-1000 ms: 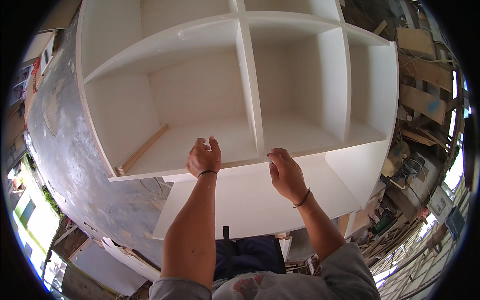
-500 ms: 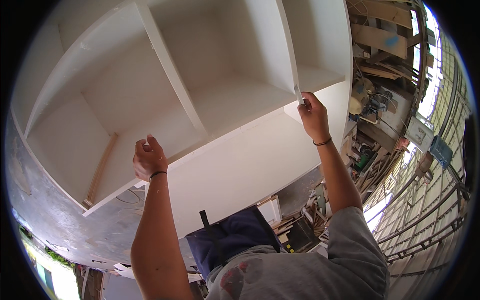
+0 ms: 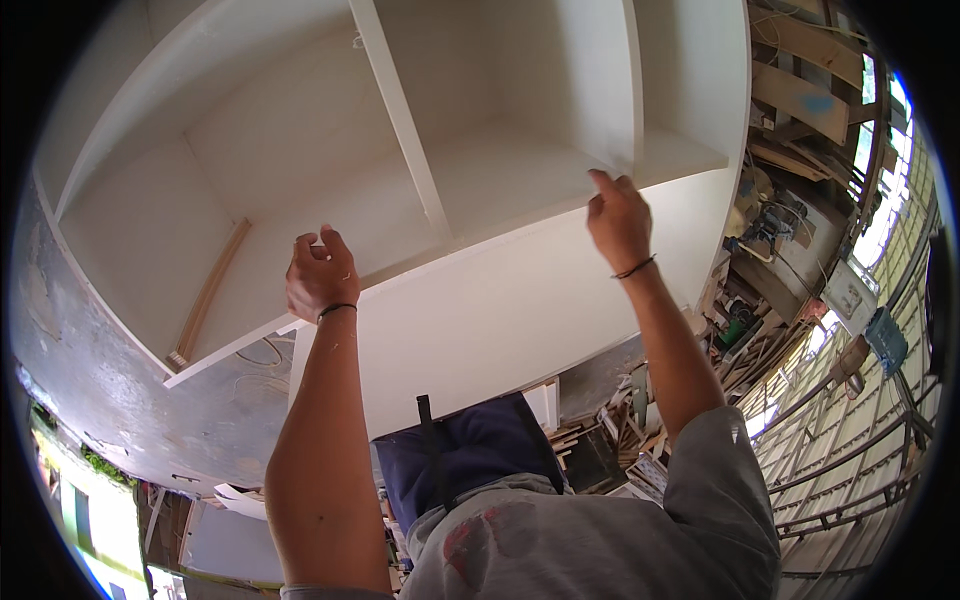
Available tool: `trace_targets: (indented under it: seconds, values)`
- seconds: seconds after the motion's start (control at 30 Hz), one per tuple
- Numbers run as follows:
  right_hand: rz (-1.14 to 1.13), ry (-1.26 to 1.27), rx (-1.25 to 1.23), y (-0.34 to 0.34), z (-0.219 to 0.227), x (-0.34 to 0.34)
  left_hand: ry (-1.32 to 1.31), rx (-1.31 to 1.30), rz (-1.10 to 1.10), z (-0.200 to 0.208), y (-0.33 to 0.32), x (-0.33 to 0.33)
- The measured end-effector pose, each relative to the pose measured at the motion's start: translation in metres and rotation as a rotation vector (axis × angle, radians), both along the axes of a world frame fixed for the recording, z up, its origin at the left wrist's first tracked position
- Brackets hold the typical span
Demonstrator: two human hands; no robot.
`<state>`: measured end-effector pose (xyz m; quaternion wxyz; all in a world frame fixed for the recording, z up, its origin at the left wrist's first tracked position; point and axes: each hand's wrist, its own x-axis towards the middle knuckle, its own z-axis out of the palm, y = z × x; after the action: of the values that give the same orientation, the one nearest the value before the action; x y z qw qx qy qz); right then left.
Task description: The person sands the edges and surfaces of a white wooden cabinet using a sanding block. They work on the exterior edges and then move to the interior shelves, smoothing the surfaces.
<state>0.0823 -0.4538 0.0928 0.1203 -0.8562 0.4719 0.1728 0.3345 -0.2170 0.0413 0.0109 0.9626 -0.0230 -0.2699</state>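
A large white cabinet (image 3: 520, 245) with open compartments spans the upper view. My left hand (image 3: 322, 272) is at its lower front edge, below the left compartment. Its fingers are curled in toward the thumb, and a small pale spot shows between them; I cannot make out what it is. My right hand (image 3: 620, 222) is raised at the same edge further right, near the foot of a white upright divider (image 3: 635, 90). Its index finger points up-left, apart from the thumb, and no held thing shows. Thin light wooden strips (image 3: 210, 295) lie inside the left compartment.
Scrap boards (image 3: 805, 100) and a pile of wood offcuts (image 3: 765, 325) fill the right side beside a metal grille wall (image 3: 850, 440). A dark blue padded piece (image 3: 470, 450) is just in front of my body. Worn grey floor (image 3: 130, 420) lies at left.
The white strip in my right hand no longer shows; that hand has moved left along the cabinet edge, its index finger now extended. My left hand stays curled. The whole view has shifted slightly.
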Motion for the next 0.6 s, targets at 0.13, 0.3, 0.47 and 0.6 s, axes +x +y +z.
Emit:
trace_targets:
  seconds: [0.13,0.3,0.47,0.6]
  values:
    - [-0.054,-0.181,0.218,0.114,0.003,0.089,0.029,0.032,0.009,0.003,-0.004,0.002]
    - [-0.317,-0.370,0.222,0.085,0.000,0.059,0.015,0.018,0.022,-0.003,0.002,0.002]
    - [0.108,0.110,-0.167,-0.037,0.015,-0.025,0.018,0.012,0.018,-0.003,-0.001,0.000]
    - [0.268,0.170,-0.191,-0.044,0.008,-0.032,0.038,0.011,0.023,0.004,-0.002,0.001]
